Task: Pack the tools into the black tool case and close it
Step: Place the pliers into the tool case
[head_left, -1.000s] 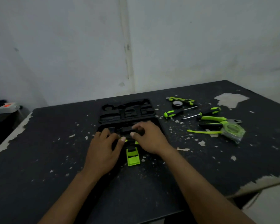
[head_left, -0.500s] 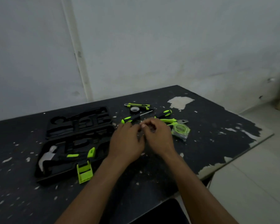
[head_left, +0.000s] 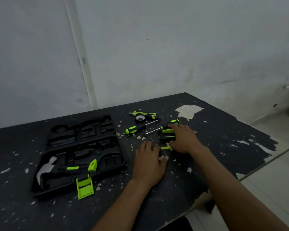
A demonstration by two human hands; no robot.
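Note:
The black tool case [head_left: 119, 153] lies open on the left of the table, its moulded lid half [head_left: 81, 130] toward the wall. A hammer [head_left: 57, 170] sits in the near half, and a green latch [head_left: 84, 187] sticks out at the front. To the right lie a utility knife [head_left: 143, 113], a tape roll [head_left: 140, 118] and two screwdrivers [head_left: 137, 128] [head_left: 169, 122]. My right hand [head_left: 184, 140] is curled over the green-and-black pliers [head_left: 167, 135], hiding whatever is under the palm. My left hand [head_left: 148, 162] rests palm down on the table beside it, holding nothing.
The black table [head_left: 223, 134] is flaked with white paint chips, and its right edge runs diagonally close behind my right arm. A pale wall with a vertical white pipe [head_left: 83, 64] stands behind the table. Light floor shows at the lower right.
Both hands left the case and moved right to the loose tools. They were together half a second ago; now the right hand covers the pliers and the left lies flat.

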